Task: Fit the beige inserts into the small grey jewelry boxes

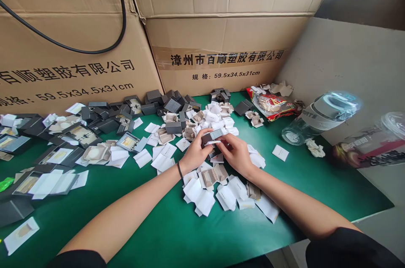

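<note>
Both my hands meet over the middle of the green table, around a small dark grey box (212, 136). My left hand (198, 150) grips the box's left side, thumb in front. At its right end, the fingers of my right hand (236, 152) are closed on it. Beneath and around them lie folded white paper pieces (198, 194) and brown-grey cardboard inserts (214, 175). Another dark piece shows just under the box, partly hidden by my fingers. Beyond my hands, more white papers and inserts are heaped with dark grey boxes (173, 127).
Many opened dark boxes (84, 133) and papers spread over the left of the green table (148, 226). Large cartons (228, 40) stand along the back. To the right are a red snack packet (274, 105), a clear bottle (316, 116), a crumpled tissue (315, 148) and a plastic cup (376, 143).
</note>
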### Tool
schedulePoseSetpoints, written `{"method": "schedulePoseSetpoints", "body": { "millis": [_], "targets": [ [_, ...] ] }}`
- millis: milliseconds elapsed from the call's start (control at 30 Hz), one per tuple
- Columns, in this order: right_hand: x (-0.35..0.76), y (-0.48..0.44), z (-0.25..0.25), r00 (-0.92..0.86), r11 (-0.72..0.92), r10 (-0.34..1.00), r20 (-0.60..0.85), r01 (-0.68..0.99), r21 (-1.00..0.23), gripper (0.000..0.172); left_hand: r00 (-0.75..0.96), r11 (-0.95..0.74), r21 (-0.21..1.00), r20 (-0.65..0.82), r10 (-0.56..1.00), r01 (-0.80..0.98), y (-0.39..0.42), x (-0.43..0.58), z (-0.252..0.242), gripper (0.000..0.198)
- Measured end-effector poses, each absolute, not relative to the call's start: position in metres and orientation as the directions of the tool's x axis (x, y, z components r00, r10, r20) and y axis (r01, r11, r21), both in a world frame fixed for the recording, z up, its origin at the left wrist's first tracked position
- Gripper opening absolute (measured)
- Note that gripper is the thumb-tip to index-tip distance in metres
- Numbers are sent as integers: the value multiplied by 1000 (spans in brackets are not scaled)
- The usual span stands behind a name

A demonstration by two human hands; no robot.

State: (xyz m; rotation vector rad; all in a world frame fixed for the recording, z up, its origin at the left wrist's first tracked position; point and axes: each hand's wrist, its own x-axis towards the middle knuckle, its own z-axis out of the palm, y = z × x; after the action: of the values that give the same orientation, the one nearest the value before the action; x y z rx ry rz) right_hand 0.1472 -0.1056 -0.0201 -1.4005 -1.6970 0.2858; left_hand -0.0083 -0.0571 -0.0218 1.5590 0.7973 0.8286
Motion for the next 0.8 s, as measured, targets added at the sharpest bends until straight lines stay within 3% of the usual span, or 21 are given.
{"method": "schedulePoseSetpoints", "body": {
  "millis": [400,800],
  "targets": [
    [147,-107,-25,-93,477,792,604,712,-516,13,448,-184,978,121,886,99,-56,-4,-28,50],
    [146,-107,-25,-106,521,755,648,696,-494,14,482,-147,985,86,872,92,-58,-4,-21,42]
  ]
}}
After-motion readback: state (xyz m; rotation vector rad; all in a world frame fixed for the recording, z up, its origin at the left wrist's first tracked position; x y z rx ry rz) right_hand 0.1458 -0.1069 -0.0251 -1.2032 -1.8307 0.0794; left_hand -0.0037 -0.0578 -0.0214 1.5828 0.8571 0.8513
